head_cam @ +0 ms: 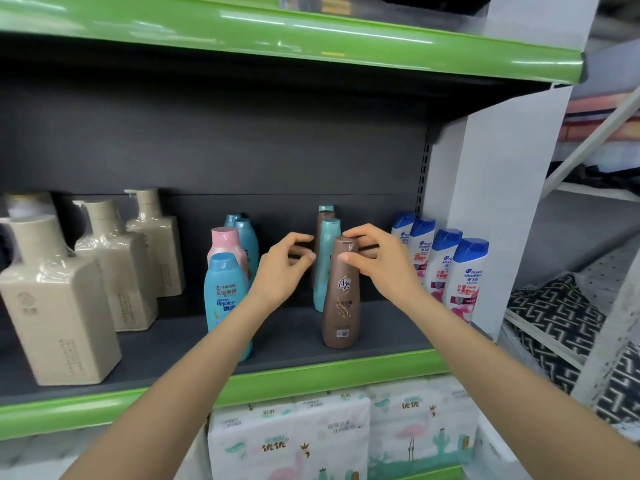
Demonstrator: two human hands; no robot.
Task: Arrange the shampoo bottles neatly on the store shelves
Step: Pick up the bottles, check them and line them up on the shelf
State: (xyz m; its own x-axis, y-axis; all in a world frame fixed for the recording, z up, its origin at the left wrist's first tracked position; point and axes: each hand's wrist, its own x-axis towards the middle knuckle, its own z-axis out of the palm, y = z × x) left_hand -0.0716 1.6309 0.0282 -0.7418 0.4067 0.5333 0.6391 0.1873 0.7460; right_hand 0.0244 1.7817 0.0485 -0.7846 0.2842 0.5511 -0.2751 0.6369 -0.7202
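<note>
Right hand [377, 261] pinches the cap of the tall brown plastic shampoo bottle [341, 296], fingers curled round it; the bottle stands upright near the front of the dark shelf [173, 348]. Left hand [282, 268] hovers just beside it, fingers loosely curled, holding nothing. A teal bottle [325, 261] stands right behind.

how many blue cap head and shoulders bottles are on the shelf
4, in a row at the shelf's right end: front, second, third, rearmost. The right hand partly covers that end; more may be hidden.
</note>
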